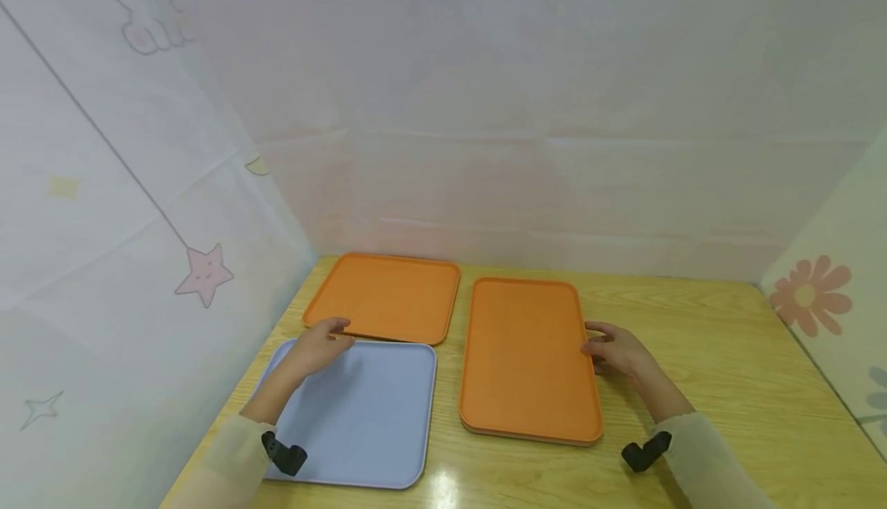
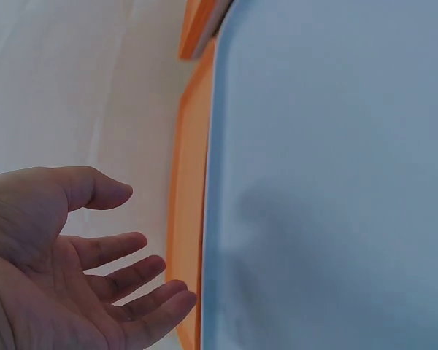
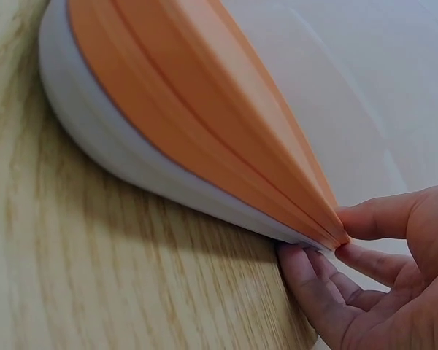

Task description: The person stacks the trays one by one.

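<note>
On the right of the head view is a stack of trays, its top an orange tray [image 1: 528, 355]. The right wrist view shows a pale tray [image 3: 106, 131] beneath the orange layers. At the stack's right edge, my right hand [image 1: 619, 351] pinches the orange rim between thumb and index finger, other fingers lower against the pale tray. My left hand [image 1: 320, 349] hovers over the far left part of a light blue tray [image 1: 374, 409], fingers spread and holding nothing. Behind that lies another orange tray [image 1: 388, 293], flat and set crosswise.
The trays lie on a wood-grain table [image 1: 721, 355]. A pale cloth wall [image 1: 527, 185] rises along the back, and printed cloth stands at left and right. Narrow strips of table show between the stack and the left trays.
</note>
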The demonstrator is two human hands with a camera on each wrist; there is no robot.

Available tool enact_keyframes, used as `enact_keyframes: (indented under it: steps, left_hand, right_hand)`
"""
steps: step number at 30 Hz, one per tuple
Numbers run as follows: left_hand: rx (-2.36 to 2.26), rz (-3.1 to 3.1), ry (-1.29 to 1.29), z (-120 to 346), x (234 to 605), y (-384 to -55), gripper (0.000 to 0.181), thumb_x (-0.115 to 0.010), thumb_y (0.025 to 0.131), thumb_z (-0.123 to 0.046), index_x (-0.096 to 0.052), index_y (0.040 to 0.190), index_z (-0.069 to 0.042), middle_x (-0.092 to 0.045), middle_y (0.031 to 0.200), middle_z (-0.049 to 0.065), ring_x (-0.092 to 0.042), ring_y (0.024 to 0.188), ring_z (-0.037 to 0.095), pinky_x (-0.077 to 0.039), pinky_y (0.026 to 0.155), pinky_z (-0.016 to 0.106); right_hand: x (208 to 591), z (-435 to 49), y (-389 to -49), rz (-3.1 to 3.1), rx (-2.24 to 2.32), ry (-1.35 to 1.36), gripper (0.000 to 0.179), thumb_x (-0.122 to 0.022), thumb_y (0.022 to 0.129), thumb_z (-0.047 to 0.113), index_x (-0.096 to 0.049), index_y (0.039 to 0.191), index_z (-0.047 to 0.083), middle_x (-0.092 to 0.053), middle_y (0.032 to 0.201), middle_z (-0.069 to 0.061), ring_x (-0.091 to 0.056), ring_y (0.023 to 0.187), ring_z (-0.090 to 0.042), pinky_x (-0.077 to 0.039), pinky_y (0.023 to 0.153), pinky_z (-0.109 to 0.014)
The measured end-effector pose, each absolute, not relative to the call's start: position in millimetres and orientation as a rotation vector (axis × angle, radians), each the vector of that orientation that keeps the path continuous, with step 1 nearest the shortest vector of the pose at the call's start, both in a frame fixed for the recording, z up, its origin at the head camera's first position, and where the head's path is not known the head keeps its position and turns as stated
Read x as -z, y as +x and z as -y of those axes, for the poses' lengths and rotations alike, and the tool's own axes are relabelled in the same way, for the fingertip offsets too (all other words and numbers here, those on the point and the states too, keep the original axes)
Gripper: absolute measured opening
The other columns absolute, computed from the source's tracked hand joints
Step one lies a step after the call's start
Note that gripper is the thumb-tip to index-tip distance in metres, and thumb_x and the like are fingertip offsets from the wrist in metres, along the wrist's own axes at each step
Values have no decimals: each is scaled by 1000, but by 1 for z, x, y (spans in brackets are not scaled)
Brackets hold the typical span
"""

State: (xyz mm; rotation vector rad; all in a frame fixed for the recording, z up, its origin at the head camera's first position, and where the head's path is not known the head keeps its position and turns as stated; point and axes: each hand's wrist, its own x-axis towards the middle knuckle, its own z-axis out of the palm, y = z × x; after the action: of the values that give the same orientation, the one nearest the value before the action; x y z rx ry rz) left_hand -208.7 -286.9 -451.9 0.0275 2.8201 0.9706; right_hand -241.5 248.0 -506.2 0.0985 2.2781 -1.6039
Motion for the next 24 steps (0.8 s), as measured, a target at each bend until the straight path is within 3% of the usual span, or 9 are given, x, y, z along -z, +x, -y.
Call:
enact_keyframes:
  steps: [6, 12, 24]
  left_hand:
    - [-798, -2977, -33, 323, 467, -207, 56, -63, 96, -19, -49, 138, 14, -53, 136, 36, -50, 125, 53, -47, 98, 61]
    - [-692, -3068, -105, 348, 476, -200, 54, -63, 92, -19, -53, 133, 15, -55, 129, 39, -51, 120, 56, -44, 98, 64]
    - [-632, -2963, -251, 383, 484, -185, 64, -60, 94, -23, -42, 136, 22, -49, 129, 45, -46, 119, 61, -42, 99, 67]
  right_hand:
    - [508, -248, -242, -2285, 1602, 85, 72, -69, 96, 12, -31, 155, -6, -55, 135, -32, -69, 94, -20, -61, 76, -37]
    - [512, -249, -242, -2255, 1631, 94, 72, -68, 96, 13, -31, 156, -4, -54, 137, -32, -68, 97, -19, -61, 76, -34]
    - [512, -253, -240, -2246, 1619, 89, 72, -67, 98, 17, -29, 156, -2, -52, 139, -31, -68, 100, -21, -60, 79, -35]
